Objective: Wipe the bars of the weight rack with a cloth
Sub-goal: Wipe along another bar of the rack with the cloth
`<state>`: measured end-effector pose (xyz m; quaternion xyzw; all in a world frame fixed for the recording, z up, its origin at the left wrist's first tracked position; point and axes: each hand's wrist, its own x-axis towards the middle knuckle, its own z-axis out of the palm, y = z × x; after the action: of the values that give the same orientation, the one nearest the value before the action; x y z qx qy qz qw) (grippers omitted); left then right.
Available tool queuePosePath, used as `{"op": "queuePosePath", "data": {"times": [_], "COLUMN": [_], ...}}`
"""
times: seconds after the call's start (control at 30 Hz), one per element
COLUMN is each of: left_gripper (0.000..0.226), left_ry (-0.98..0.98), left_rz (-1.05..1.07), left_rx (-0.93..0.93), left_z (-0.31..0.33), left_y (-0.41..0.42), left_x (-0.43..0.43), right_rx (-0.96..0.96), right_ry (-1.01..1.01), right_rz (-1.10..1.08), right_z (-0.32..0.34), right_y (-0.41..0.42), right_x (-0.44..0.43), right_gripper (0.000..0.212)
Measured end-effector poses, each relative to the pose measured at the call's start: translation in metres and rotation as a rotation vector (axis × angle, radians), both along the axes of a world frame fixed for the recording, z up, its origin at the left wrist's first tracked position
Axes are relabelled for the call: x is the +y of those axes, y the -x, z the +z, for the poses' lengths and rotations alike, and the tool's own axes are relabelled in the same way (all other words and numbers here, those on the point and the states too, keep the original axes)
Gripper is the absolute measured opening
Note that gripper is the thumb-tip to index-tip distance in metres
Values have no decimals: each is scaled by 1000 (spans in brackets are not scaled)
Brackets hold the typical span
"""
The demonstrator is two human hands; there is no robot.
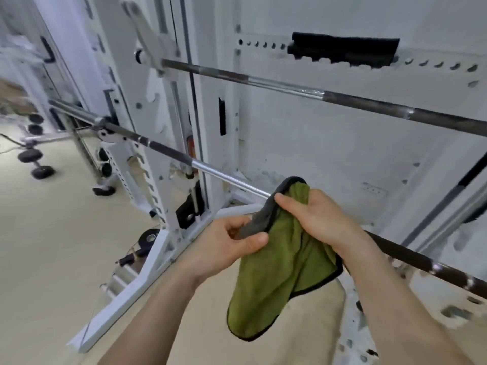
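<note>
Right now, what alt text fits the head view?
The left hand pinches the grey edge of a green cloth while the right hand grips it at the lower bar of a white weight rack. An upper bar runs above.

The light is bright, flat and even; I cannot see its source. It washes the white-painted steel rack frame (216,61) close to plain white, with a cool bluish cast at the upper left. Shadows are faint and soft-edged. Thin streaks of glare run along the polished stretches of the lower chrome-and-dark steel bar (218,174) and the upper steel bar (284,86). My left hand (232,241), my right hand (313,214) and the olive-green cloth with black edging (276,272) are the sharpest. Toward the edges everything smears, such as the black dumbbells (30,155). The wide lens bows the bars and tilts the uprights.
</note>
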<state>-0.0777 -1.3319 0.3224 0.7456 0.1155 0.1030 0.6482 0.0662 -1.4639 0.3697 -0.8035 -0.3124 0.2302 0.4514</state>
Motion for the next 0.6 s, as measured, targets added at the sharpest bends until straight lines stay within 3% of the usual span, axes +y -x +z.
{"op": "queuePosePath", "data": {"times": [0.2, 0.37, 0.5, 0.6], "left_gripper": [37, 32, 42, 38], "left_ry": [-253, -1112, -1270, -1295], "left_rz": [418, 632, 821, 899], "left_rx": [-28, 179, 414, 572], "left_z": [-7, 6, 21, 22], "left_y": [9, -3, -8, -3], "left_x": [103, 189, 242, 287], "right_rx": [2, -96, -164, -11], "right_ry": [282, 495, 500, 389], "right_rz": [320, 573, 669, 668], "right_z": [-13, -18, -21, -33], "right_y": [-22, -32, -30, -22], "right_x": [90, 166, 239, 293], "right_gripper": [51, 52, 67, 65]}}
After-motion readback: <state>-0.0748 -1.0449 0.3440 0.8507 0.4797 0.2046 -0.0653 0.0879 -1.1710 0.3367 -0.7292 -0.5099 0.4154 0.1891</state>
